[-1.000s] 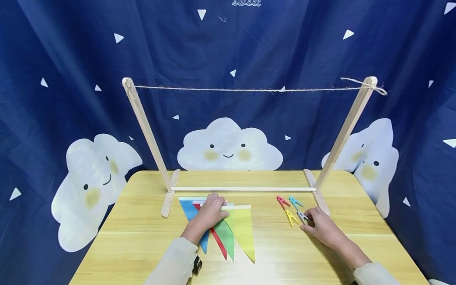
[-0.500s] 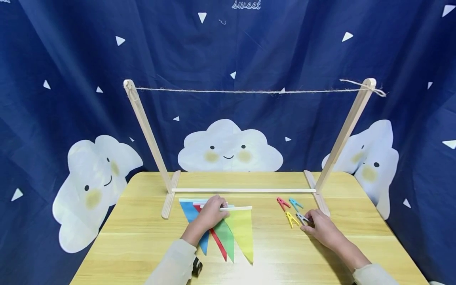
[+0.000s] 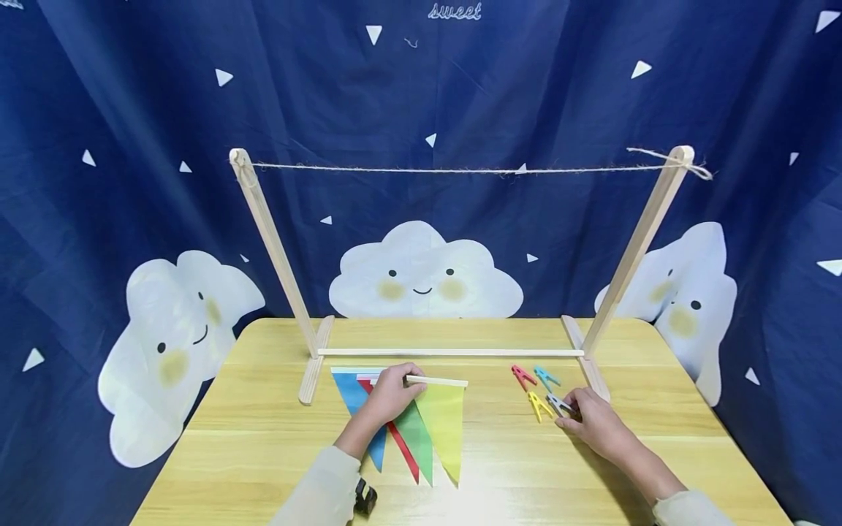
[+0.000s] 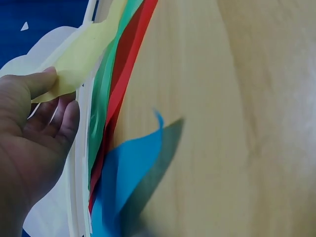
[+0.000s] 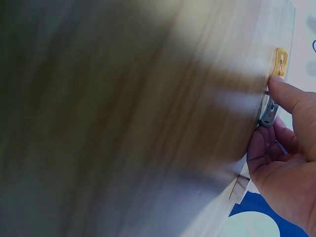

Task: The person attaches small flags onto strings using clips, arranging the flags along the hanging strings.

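Observation:
In the head view my left hand [image 3: 392,394] pinches a yellow pennant flag [image 3: 444,424] by the left end of its white top edge. The left wrist view shows the yellow cloth [image 4: 81,57] between thumb and fingers, partly raised off the flags beside it. Under and beside that hand lie a green flag [image 3: 414,435], a red flag [image 3: 403,451] and a blue flag [image 3: 350,389], overlapping. My right hand [image 3: 598,424] holds a grey clothespin [image 3: 558,404] between thumb and fingers, also visible as a grey clothespin [image 5: 269,112] in the right wrist view.
A yellow clothespin [image 3: 539,405], a red one [image 3: 522,376] and a blue one [image 3: 546,377] lie left of my right hand. Behind stands a wooden frame [image 3: 272,241] with a string [image 3: 421,171] tied between its posts. The wooden table [image 3: 263,438] backs onto a blue curtain [image 3: 421,88].
The yellow flag's top edge has lifted and tilted slightly in my left hand, and its tip has swung left. My right hand stays at the grey clothespin.

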Tool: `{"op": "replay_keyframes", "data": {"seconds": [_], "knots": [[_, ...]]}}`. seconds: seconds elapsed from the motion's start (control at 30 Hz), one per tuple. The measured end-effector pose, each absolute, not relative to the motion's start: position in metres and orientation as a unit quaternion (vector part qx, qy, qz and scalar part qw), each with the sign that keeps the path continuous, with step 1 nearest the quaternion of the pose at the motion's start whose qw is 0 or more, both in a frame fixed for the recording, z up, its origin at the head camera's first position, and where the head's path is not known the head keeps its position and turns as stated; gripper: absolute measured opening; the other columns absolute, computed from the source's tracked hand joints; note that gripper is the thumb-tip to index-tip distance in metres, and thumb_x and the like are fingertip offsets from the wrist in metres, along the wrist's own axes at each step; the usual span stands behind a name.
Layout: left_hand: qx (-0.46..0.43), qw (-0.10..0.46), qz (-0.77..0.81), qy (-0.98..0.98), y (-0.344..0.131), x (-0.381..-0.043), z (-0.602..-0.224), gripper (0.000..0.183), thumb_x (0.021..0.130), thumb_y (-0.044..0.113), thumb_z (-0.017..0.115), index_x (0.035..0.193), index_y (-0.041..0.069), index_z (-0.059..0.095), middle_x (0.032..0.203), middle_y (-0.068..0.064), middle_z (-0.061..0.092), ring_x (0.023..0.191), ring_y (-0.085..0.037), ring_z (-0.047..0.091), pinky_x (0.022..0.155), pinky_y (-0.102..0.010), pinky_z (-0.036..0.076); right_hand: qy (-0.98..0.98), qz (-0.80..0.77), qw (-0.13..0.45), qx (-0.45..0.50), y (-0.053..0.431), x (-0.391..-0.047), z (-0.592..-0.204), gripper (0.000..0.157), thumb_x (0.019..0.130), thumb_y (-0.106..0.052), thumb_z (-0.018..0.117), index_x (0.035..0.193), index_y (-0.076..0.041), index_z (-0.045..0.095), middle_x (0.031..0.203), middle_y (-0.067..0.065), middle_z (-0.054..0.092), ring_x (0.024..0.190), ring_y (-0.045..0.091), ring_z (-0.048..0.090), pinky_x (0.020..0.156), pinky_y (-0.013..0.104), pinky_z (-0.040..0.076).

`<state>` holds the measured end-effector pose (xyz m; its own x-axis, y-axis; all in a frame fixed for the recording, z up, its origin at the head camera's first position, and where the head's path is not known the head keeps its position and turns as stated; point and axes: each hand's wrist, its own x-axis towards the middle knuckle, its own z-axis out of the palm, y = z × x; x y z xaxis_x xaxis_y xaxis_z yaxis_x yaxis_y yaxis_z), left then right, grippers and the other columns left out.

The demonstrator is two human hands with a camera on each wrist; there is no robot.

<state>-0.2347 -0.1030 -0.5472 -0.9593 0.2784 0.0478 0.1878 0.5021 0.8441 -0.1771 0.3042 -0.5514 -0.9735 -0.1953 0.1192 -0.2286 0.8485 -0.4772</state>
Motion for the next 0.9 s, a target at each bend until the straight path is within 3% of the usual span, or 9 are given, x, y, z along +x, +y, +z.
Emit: {"op": "replay_keyframes", "data": {"seconds": [0.27, 0.57, 0.9], "knots": [[0.139, 0.034, 0.518, 0.843, -0.102, -0.23, -0.543, 0.005, 0.098, 0.016, 0.072, 0.102, 0.016, 0.075, 0.071, 0.003, 0.054, 0.063, -0.01, 0.045, 0.056, -0.021, 0.041, -0.956, 0.269, 0.035, 0.111, 0.306, -0.174, -0.547, 0.029, 0.082, -0.015, 0.087, 0.093, -0.005, 0.062, 0.085, -0.001, 0.055, 0.074, 0.007, 0.045, 0.063, 0.024, 0.041], [0.148, 0.013, 0.552, 0.821, -0.099, -0.227, -0.534, 0.01, 0.1, 0.015, 0.069, 0.107, 0.013, 0.076, 0.067, 0.002, 0.048, 0.057, -0.008, 0.039, 0.054, -0.02, 0.036, -0.953, 0.283, 0.034, 0.105, 0.31, -0.175, -0.538, 0.028, 0.085, -0.013, 0.084, 0.098, -0.003, 0.063, 0.084, -0.001, 0.057, 0.072, 0.007, 0.048, 0.061, 0.024, 0.044], [0.146, 0.005, 0.582, 0.8, -0.093, -0.228, -0.519, 0.008, 0.1, 0.017, 0.07, 0.106, 0.014, 0.075, 0.063, 0.003, 0.04, 0.056, -0.01, 0.038, 0.054, -0.021, 0.037, -0.949, 0.266, 0.104, 0.132, 0.31, -0.181, -0.517, 0.022, 0.084, -0.003, 0.081, 0.1, -0.002, 0.066, 0.083, -0.001, 0.059, 0.073, 0.005, 0.05, 0.062, 0.025, 0.047]]}}
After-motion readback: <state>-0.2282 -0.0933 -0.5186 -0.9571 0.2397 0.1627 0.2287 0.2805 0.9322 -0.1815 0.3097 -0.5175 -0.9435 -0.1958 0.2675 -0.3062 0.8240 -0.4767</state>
